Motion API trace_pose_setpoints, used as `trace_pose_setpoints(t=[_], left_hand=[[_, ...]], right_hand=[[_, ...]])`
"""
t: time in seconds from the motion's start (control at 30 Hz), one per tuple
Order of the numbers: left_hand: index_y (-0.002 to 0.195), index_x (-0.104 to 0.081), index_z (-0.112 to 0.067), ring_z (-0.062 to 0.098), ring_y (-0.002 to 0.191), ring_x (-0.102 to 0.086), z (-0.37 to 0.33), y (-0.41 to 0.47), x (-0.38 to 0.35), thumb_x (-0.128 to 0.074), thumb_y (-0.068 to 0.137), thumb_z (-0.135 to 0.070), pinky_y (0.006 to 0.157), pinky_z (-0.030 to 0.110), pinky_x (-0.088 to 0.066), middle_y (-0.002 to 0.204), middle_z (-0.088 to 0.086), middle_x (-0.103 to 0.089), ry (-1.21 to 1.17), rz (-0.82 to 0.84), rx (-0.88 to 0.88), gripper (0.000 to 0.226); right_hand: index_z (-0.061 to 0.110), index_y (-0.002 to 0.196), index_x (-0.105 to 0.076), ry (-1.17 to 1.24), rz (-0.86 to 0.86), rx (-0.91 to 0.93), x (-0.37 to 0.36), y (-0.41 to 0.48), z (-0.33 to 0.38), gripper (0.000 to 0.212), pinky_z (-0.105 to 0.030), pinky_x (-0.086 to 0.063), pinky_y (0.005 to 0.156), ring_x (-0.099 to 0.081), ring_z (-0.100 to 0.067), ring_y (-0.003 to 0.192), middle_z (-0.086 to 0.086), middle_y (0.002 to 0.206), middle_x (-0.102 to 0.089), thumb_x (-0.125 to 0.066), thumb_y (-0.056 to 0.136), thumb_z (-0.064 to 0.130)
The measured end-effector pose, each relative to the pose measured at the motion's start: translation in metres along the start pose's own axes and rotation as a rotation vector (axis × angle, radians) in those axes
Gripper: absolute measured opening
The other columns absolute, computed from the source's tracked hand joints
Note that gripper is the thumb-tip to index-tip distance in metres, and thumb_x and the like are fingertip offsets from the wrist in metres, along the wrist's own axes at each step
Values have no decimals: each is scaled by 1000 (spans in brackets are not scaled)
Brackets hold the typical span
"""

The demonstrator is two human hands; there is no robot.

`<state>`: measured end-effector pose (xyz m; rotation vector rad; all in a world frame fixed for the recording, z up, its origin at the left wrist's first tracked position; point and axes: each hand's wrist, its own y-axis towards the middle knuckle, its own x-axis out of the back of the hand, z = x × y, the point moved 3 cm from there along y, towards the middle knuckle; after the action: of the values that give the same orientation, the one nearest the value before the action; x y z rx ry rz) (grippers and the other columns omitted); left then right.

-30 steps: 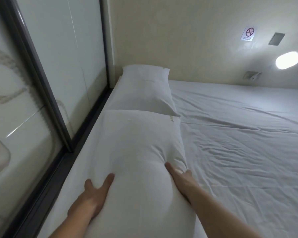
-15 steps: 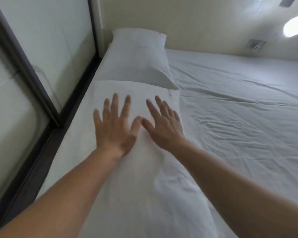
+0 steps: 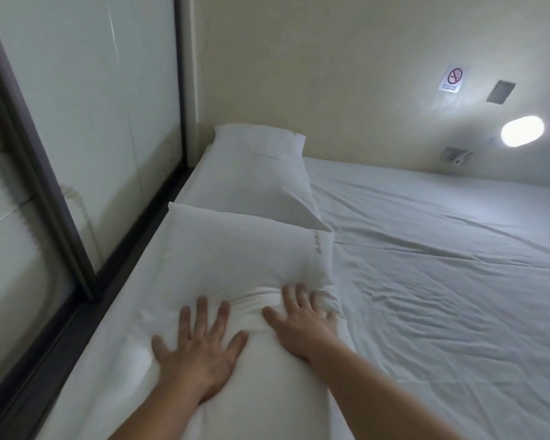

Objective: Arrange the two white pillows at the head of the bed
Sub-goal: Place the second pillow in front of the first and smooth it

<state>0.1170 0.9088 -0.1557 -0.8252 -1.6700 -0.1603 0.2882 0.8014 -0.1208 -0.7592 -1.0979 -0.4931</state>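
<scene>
Two white pillows lie end to end along the left side of the bed, beside the glass wall. The far pillow rests in the corner against the beige wall. The near pillow touches it and runs toward me. My left hand lies flat on the near pillow with fingers spread. My right hand presses flat beside it, and the fabric bunches into folds in front of its fingers. Neither hand grips anything.
A glass partition with a dark frame runs along the left edge of the bed. The wrinkled white sheet stretches to the right. A lit wall lamp, a no-smoking sign and a wall socket are on the far wall.
Both hands have slid back toward me along the near pillow and spread further apart. The camera has tilted up, showing more of the far wall.
</scene>
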Motion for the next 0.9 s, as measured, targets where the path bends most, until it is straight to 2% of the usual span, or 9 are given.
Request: trace_pose_setpoints(t=[0.13, 0.27, 0.33, 0.4, 0.6, 0.67, 0.77, 0.83, 0.9], left_hand=[[143, 17, -47, 17, 145, 13, 4, -7, 19, -3, 72, -84, 109, 64, 1, 156, -10, 25, -20, 52, 90, 82], [149, 10, -36, 24, 146, 6, 11, -31, 42, 1, 79, -73, 112, 60, 1, 161, 1, 11, -81, -189, 171, 80], [146, 18, -39, 21, 144, 15, -5, -42, 51, 7, 79, -72, 112, 57, 10, 157, -2, 22, -108, -313, 34, 76], [135, 29, -51, 14, 140, 26, -16, -53, 39, 10, 75, -77, 108, 56, 15, 147, -15, 37, -88, -304, -115, 68], [142, 21, -47, 16, 144, 15, 75, -56, 7, 8, 74, -78, 110, 62, 4, 155, -14, 25, 88, -115, 135, 76], [145, 16, -44, 19, 145, 12, 75, -61, 22, 6, 77, -75, 111, 61, 5, 158, -9, 18, 76, -163, 138, 76], [145, 17, -41, 20, 144, 16, 28, -63, 38, 5, 82, -70, 111, 56, 11, 157, -6, 22, -37, -319, -23, 71], [143, 22, -40, 15, 143, 21, 5, -65, 30, 4, 84, -69, 112, 48, 14, 153, -9, 29, -11, -287, -132, 69], [146, 19, -35, 15, 144, 17, 25, -70, 10, 1, 85, -68, 115, 47, 10, 156, -6, 25, 60, -138, -35, 72]], right_hand=[[37, 150, 4, 29, -109, 65, 14, -29, 7, 79, -51, 3, 115, 12, -23, 145, 0, 161, 12, -19, 84, 73], [42, 149, 4, 193, -207, -52, 18, -67, -20, 78, -50, -4, 115, 7, -22, 146, 3, 161, 11, -20, 83, 76], [42, 149, 1, 278, -152, -180, 15, -76, -33, 79, -54, -10, 114, 0, -27, 146, 2, 161, 8, -22, 83, 77], [42, 149, -1, 325, -76, -206, 5, -82, -23, 81, -55, -15, 112, -6, -32, 145, -1, 162, 6, -23, 80, 79], [42, 147, 9, 50, -116, -34, -25, -84, 43, 84, -64, -2, 109, 5, -48, 141, -1, 159, 20, -15, 77, 81], [40, 147, 11, -16, -254, -8, -12, -88, 33, 79, -62, 3, 110, 13, -43, 142, -2, 159, 22, -14, 81, 76], [43, 146, 15, -36, -426, 260, 7, -90, 38, 72, -50, 15, 111, 26, -25, 142, 6, 156, 27, -7, 84, 73], [41, 149, 6, 13, -292, 274, -2, -82, 27, 73, -46, 11, 113, 19, -17, 144, 9, 158, 18, -9, 86, 73], [33, 151, -5, 100, -62, -63, -13, -77, -27, 74, -50, -3, 116, 2, -22, 146, 3, 162, 1, -16, 88, 71]])
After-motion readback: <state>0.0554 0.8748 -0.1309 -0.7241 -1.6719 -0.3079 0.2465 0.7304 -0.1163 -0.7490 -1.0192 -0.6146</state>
